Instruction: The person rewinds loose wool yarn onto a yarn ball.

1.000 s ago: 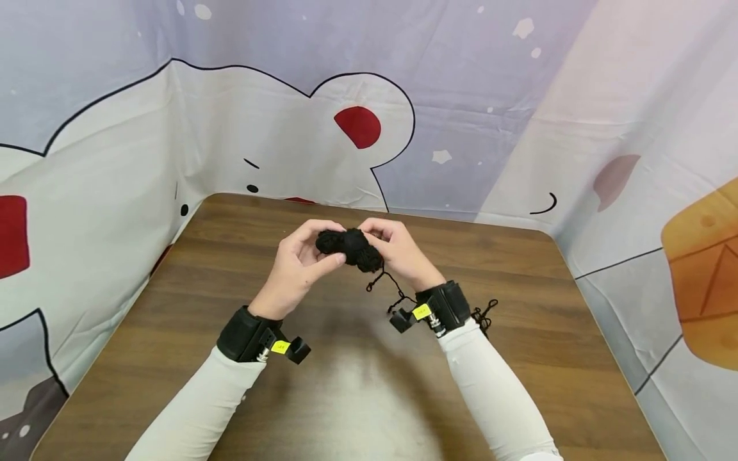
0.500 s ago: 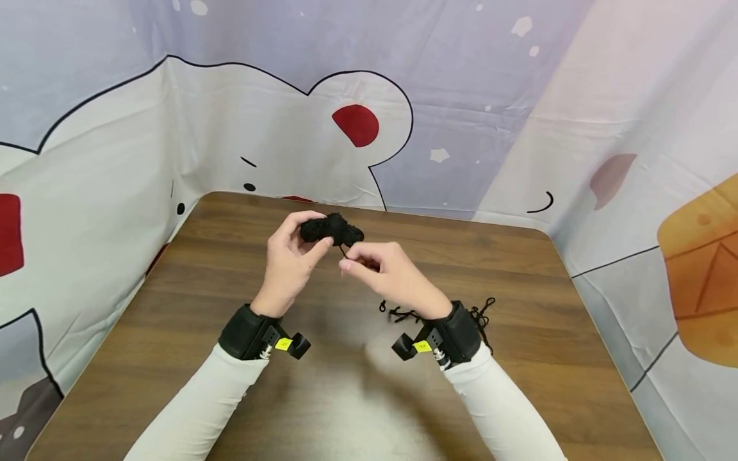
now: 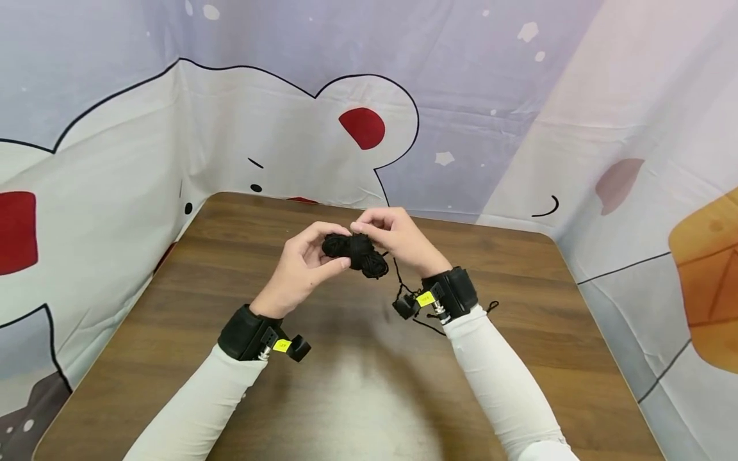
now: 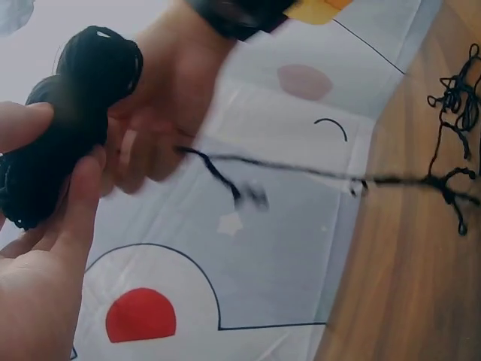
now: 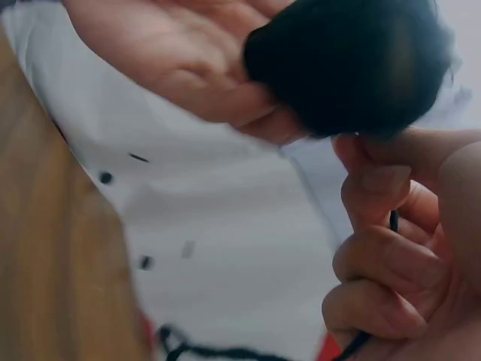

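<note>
A black yarn bundle [image 3: 354, 251], narrowed at its wrapped middle with a looped lobe at each end, is held above the table. My left hand [image 3: 296, 269] grips its left end between thumb and fingers. My right hand [image 3: 403, 240] is at the bundle's upper right side, thumb and forefinger pinched together. In the right wrist view, a black strand [image 5: 394, 220] runs through the curled fingers of that hand. The trailing yarn [image 4: 301, 167] stretches from the right hand to the table in the left wrist view.
A loose tangle of yarn [image 4: 455, 98] lies on the wooden table [image 3: 519, 384], partly hidden by the right wrist in the head view. Patterned cloth [image 3: 461, 115] hangs around the table's back and sides. Both wrists wear black camera bands.
My right hand dipped below the bundle, drawing the strand down, then rose back over its upper right. The left hand shifted the bundle left and up, then returned. The trailing yarn moved.
</note>
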